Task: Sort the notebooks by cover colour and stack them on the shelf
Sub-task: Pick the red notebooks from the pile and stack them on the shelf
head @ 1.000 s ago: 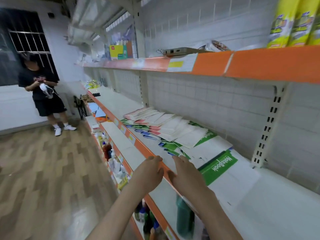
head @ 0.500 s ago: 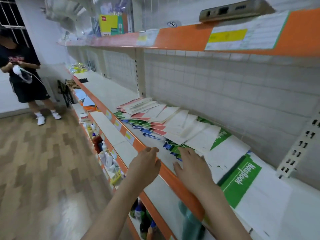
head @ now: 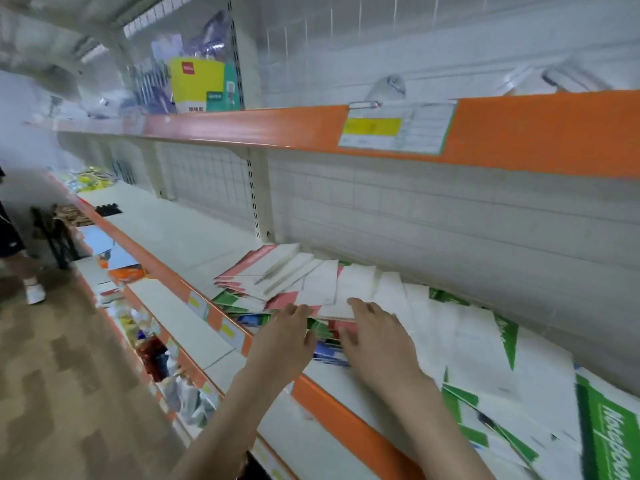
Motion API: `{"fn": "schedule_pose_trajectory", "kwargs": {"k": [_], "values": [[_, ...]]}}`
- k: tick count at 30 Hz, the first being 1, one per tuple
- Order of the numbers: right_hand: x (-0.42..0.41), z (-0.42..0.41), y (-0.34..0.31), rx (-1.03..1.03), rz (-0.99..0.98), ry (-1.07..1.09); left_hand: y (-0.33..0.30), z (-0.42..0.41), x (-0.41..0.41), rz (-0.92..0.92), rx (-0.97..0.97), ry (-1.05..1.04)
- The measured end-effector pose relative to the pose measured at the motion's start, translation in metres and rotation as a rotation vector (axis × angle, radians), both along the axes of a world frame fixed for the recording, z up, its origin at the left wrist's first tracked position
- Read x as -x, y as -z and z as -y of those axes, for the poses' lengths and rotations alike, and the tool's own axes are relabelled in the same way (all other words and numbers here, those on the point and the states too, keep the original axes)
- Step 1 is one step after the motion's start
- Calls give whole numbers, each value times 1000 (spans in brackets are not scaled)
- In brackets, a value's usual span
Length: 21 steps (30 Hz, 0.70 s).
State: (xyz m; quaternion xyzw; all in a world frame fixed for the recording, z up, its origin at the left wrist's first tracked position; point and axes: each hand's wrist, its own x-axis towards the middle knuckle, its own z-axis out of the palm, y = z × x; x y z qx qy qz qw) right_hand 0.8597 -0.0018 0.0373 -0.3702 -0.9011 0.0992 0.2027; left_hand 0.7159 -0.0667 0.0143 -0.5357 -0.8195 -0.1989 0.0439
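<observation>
the notebooks [head: 346,289] lie in a loose, overlapping row on the middle shelf [head: 194,244], which has an orange front edge. most of them show white backs. red or pink covers show at the far left end of the row, green and blue corners stick out near the front edge, and a green cover with the word "notebook" [head: 609,441] lies at the near right end.

both hands reach over the orange edge into the pile. the left hand [head: 287,341] is palm down with its fingers stretched forward and a little spread, and the fingertips touch the edge of a white notebook beside a pink cover. the right hand [head: 377,337] is just beside it, also flat and palm down, with the fingers extended and resting on the white notebooks. neither hand is closed around anything.

the far left part of the same shelf is bare white board, with a small black object [head: 108,211] on it. above, the upper shelf [head: 277,128] carries a price label [head: 398,128] on its orange edge and a yellow and green box [head: 204,85] farther left. the lower shelf holds bottles [head: 156,355] and other small goods, which are blurred. at the far left edge, the leg and white shoe [head: 34,292] of another person stand on the wooden floor [head: 52,393].
</observation>
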Motion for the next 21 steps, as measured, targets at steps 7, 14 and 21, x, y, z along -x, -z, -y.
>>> {"fn": "schedule_pose_trajectory", "kwargs": {"k": [7, 14, 21], "values": [[105, 6, 9, 61, 8, 25, 1, 17, 106, 34, 32, -1], [174, 11, 16, 69, 50, 29, 16, 35, 180, 55, 39, -37], [230, 4, 17, 81, 21, 18, 23, 33, 232, 108, 26, -14]]}}
